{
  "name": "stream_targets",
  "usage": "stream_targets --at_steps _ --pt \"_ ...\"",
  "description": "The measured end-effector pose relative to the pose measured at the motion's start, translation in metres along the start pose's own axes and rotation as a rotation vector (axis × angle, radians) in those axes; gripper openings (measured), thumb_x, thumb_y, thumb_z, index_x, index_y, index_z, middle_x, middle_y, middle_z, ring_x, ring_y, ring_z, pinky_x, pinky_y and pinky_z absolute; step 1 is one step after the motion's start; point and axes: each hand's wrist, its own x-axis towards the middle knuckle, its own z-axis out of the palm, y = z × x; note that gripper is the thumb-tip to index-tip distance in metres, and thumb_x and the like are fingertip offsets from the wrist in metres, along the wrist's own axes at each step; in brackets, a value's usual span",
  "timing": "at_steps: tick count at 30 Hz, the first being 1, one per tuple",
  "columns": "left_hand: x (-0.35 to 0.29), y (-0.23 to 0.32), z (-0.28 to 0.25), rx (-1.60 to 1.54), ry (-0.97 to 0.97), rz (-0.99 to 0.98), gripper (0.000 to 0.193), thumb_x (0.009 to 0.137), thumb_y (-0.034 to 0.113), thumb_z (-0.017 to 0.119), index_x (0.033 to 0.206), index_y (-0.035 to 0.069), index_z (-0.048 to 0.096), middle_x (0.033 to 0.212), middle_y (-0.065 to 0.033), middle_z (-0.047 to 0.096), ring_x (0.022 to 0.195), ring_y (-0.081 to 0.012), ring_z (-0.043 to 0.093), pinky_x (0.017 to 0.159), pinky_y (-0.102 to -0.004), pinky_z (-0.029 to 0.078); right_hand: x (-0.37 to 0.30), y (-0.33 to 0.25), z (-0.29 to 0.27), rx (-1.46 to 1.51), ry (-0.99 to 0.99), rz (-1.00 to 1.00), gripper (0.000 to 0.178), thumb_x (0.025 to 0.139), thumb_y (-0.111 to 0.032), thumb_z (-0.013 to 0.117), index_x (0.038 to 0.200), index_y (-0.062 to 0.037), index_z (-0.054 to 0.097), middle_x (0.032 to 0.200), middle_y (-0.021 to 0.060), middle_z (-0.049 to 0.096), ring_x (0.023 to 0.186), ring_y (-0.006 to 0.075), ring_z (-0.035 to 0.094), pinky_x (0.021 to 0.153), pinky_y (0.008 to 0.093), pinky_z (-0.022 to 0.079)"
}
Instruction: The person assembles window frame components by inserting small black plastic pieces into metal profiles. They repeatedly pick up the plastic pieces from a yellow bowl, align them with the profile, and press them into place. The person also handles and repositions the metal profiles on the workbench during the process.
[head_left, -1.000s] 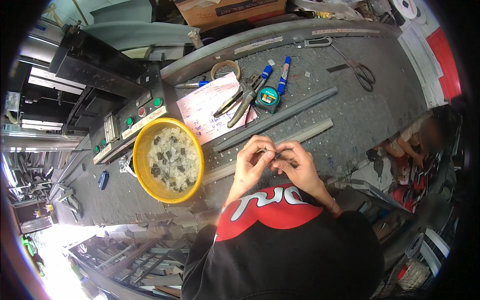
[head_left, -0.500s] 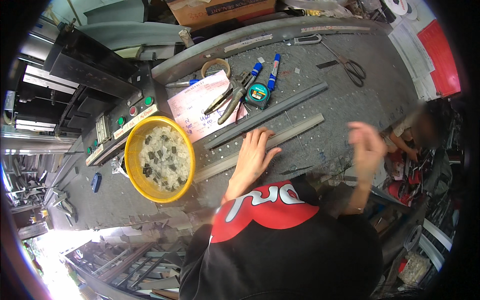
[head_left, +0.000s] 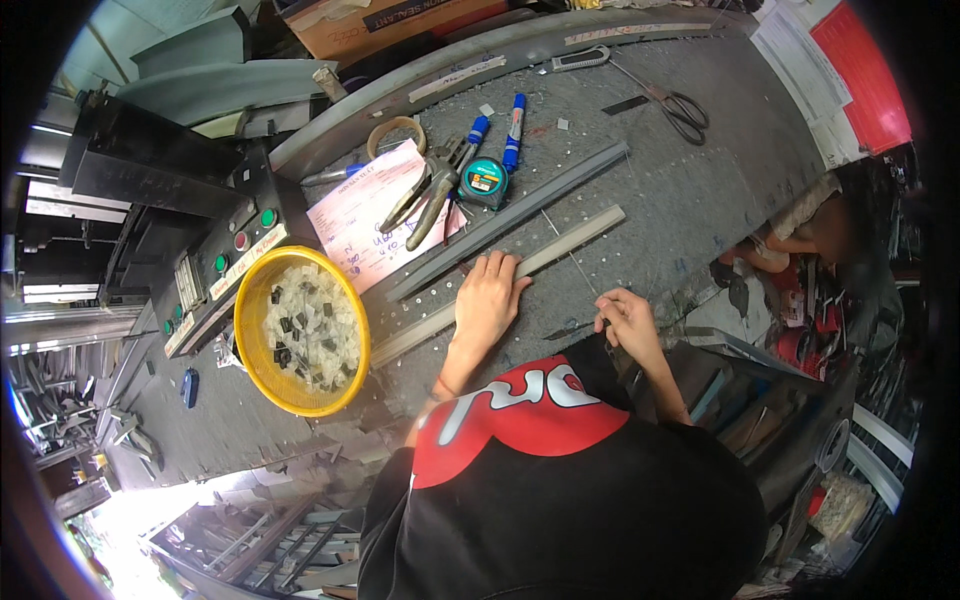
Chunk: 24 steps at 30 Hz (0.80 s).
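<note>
Left hand [head_left: 488, 300] flat, palm down on pale metal strip [head_left: 500, 283], fingers together, pressing it to grey workbench [head_left: 660, 190]. Right hand [head_left: 626, 322] at near bench edge, fingers curled narrow, pinching small dark piece [head_left: 570, 331]; exact grip hard to tell. Darker grey strip [head_left: 510, 220] lies parallel just beyond. Yellow bowl [head_left: 302, 330] of small clear and black parts sits left of hand. Pliers [head_left: 430, 195], tape measure [head_left: 484, 181], blue markers [head_left: 512, 130], scissors [head_left: 672, 100] further back.
</note>
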Motion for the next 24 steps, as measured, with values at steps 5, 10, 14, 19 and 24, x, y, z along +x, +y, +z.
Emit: stream_targets --at_steps 5,10,14,19,24 --pt "0.0021 0.0002 -0.0041 -0.057 -0.012 -0.014 0.03 0.081 0.023 0.065 0.102 0.003 0.058 0.095 -0.0102 0.056 0.088 -0.0297 0.055 0.074 -0.0375 0.048 0.0055 -0.0113 0.0052 0.086 -0.095 0.142 0.016 0.094 -0.014 0.051 0.097 0.0017 0.055 0.068 0.0113 0.062 0.041 0.0104 0.052 0.037 0.0197 0.037" --pt "0.0019 -0.0003 -0.0048 -0.049 -0.011 -0.015 0.031 0.082 0.025 0.065 0.102 0.003 0.058 0.096 -0.0101 0.056 0.088 -0.0296 0.055 0.074 -0.0377 0.048 0.0081 -0.0086 0.0029 0.158 -0.155 0.119 0.019 0.094 -0.016 0.053 0.101 0.0016 0.055 0.071 0.0119 0.062 0.043 0.0119 0.055 0.037 0.0199 0.039" --pt "0.0011 -0.0008 -0.0038 -0.055 -0.025 -0.036 0.032 0.081 0.026 0.065 0.102 0.003 0.058 0.096 -0.01 0.055 0.088 -0.0295 0.055 0.074 -0.0379 0.048 0.0083 -0.0098 -0.0003 0.157 -0.163 0.113 0.019 0.094 -0.014 0.052 0.102 0.0022 0.055 0.072 0.0117 0.062 0.044 0.0125 0.055 0.037 0.0206 0.038" --pt "0.0007 -0.001 -0.0029 -0.032 -0.007 -0.032 0.032 0.081 0.027 0.065 0.102 0.004 0.058 0.096 -0.0099 0.056 0.088 -0.0293 0.055 0.075 -0.0382 0.047 0.0088 -0.0108 0.0016 0.128 -0.155 0.089 0.018 0.094 -0.014 0.052 0.101 0.0026 0.056 0.071 0.011 0.062 0.044 0.0125 0.055 0.037 0.0208 0.039" --pt "0.0006 0.0016 -0.003 -0.017 0.008 -0.039 0.031 0.08 0.025 0.066 0.101 0.005 0.059 0.094 -0.0097 0.056 0.088 -0.0293 0.055 0.074 -0.0381 0.047 0.0076 -0.0083 0.0008 0.112 -0.135 0.112 0.015 0.094 -0.011 0.051 0.097 0.0027 0.055 0.072 0.0121 0.062 0.043 0.0138 0.056 0.037 0.0218 0.041"
